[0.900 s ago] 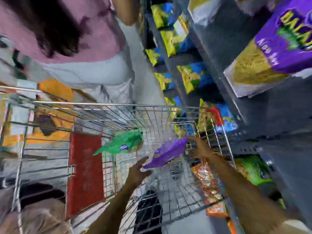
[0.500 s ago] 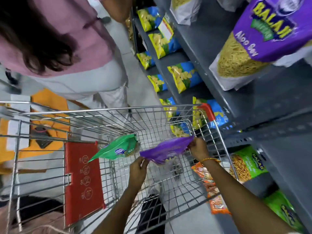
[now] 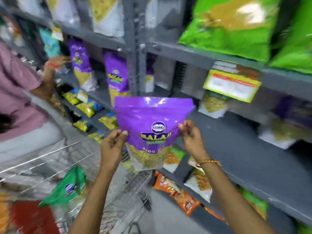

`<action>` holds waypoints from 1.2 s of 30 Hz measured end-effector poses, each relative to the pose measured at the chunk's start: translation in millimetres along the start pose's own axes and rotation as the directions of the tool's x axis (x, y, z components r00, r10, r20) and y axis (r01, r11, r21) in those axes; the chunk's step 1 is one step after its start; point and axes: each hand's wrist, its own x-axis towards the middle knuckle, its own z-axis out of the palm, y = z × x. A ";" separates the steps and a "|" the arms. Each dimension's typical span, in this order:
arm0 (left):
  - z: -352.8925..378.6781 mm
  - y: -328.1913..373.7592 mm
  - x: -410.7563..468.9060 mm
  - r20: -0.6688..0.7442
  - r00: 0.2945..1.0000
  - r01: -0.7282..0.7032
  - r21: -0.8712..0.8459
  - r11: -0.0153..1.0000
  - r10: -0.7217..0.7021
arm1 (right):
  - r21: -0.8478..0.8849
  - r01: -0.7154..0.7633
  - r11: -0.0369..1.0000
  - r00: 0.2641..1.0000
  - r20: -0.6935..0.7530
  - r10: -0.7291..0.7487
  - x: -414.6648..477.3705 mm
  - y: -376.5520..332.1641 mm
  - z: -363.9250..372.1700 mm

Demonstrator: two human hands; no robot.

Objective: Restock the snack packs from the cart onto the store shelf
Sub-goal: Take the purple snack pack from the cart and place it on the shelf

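A purple snack pack [image 3: 148, 122] hangs upright in front of me, above the far corner of the wire cart [image 3: 50, 159]. My left hand [image 3: 113, 146] pinches its left edge and my right hand [image 3: 192, 139] pinches its right edge. The pack is level with the grey shelf board [image 3: 236, 149], a little in front of it. A green snack pack [image 3: 67, 188] leans inside the cart at the lower left. Matching purple packs [image 3: 116, 76] stand on the shelf further left.
Another person in a pink top [image 3: 18, 92] stands left of the cart with a hand [image 3: 55, 62] at the shelf. Green packs [image 3: 228, 26] fill the upper shelf. A yellow price tag [image 3: 231, 85] hangs on its edge. Orange packs [image 3: 177, 191] lie on the lower shelf.
Both hands have lifted the purple pack out of the cart and turned it upright toward the shelf. My view has swung up from the cart to the shelves.
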 end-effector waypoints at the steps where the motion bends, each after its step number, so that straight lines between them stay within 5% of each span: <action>1: 19.7 16.2 -10.1 0.050 0.998 -0.040 -0.007 0.999 0.040 | -0.009 0.029 1.000 0.998 -0.058 -0.030 -12.9 -11.3 -28.3; 6: 120.1 77.3 -74.2 0.281 0.939 -0.183 -0.078 0.980 0.198 | -0.051 0.134 0.990 0.938 -0.316 -0.143 -96.5 -61.2 -157.9; 14: 222.1 108.2 -169.8 0.499 0.819 -0.245 -0.143 0.959 0.284 | -0.044 0.062 0.997 0.778 -0.623 -0.076 -195.1 -72.3 -281.3; 28: 259.0 75.8 -178.1 0.629 0.734 -0.247 -0.103 0.964 0.255 | -0.072 -0.018 0.997 0.729 -0.684 -0.037 -221.0 -39.9 -309.4; 36: 342.8 31.0 -122.4 0.671 0.722 -0.192 -0.041 0.981 0.169 | -0.021 -0.110 0.994 0.646 -0.761 0.056 -154.3 15.0 -344.4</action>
